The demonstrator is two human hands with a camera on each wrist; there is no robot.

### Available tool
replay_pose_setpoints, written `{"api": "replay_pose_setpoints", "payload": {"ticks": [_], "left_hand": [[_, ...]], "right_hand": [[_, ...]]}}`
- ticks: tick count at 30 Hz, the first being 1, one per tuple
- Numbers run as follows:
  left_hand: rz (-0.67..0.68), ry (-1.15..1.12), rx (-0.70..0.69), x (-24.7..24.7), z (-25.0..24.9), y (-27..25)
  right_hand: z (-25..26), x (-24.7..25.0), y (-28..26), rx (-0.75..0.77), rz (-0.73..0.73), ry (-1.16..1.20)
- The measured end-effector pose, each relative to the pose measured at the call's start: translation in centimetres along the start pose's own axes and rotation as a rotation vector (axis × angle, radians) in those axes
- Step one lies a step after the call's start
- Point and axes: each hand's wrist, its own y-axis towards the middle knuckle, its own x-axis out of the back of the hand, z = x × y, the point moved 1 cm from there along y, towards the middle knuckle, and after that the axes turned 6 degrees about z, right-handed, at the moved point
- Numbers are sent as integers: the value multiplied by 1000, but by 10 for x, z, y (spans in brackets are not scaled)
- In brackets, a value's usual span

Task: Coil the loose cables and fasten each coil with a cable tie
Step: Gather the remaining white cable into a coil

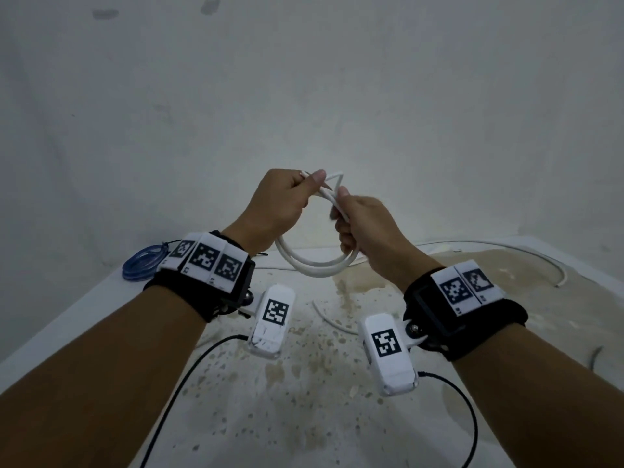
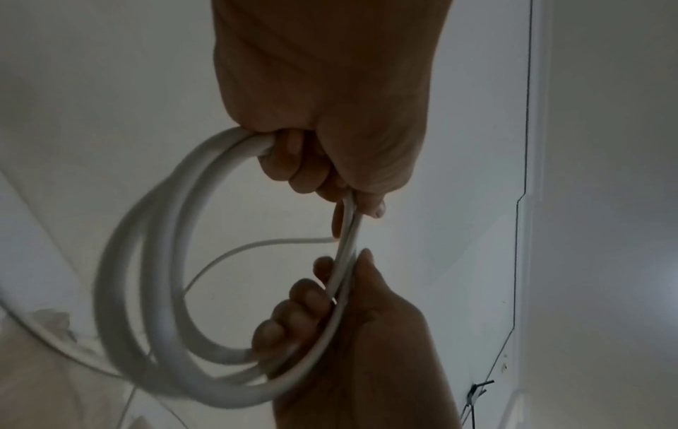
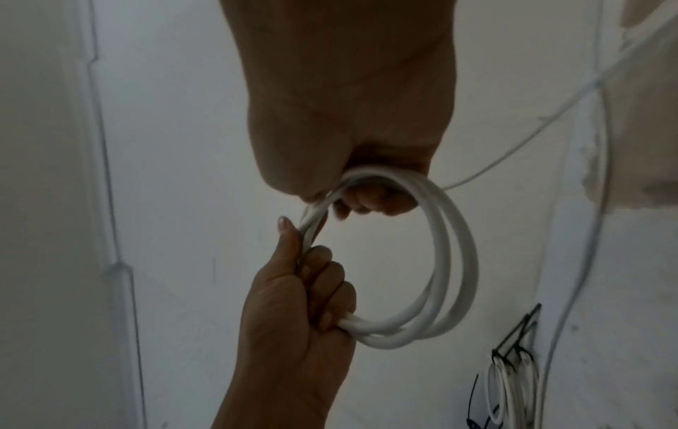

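We are holding a white cable (image 1: 314,265) up in the air over the stained table (image 1: 304,383), and it is hanging in a few round loops between our hands. Our left hand (image 1: 277,204) is gripping the top of the loops with curled fingers, and the thumb is pressing down on the cable. Our right hand (image 1: 368,228) is also wrapping its fingers around the loops, right beside the left hand. How many loops there are is hard to count, because they are blurring together in the left wrist view. The cable's loose tail (image 1: 506,251) is running off across the table. A blue coil (image 1: 141,261) is peeking out behind our left wrist, partly hidden. In the right wrist view, a white coil (image 3: 510,389) is cut off at the bottom edge, with black cable ties (image 3: 517,333) on it.
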Motion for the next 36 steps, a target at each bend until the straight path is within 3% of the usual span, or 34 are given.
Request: {"api": "replay_pose_setpoints", "payload": {"ticks": [2,3,6,8,11,14,18,24,27,31,36], "left_hand": [[26,38,-34,1,-2,-1],[45,58,-49,1,-3,-1],[57,86,-85,5,-6,1],[5,92,-103,10,-9,3],[-99,132,-125,17,-10,5],[-156,134,-100,16,-8,6],[-124,-79,-8,9,1,4],[-109,-187,27,7,1,-4],[-81,-231,24,6,-2,-7],[-94,-246,20,6,-1,-7],[-149,-73,42,4,-4,-4]], "right_hand": [[2,11,9,118,-213,-332],[6,16,15,195,-229,-491],[26,21,28,305,-10,-805],[40,27,30,321,27,-867],[50,36,27,355,25,-707],[45,35,20,286,56,-435],[34,31,15,183,57,-233],[20,28,9,-34,131,-67],[17,25,8,-154,274,-30],[22,12,3,-176,440,251],[21,0,7,-202,258,281]]}}
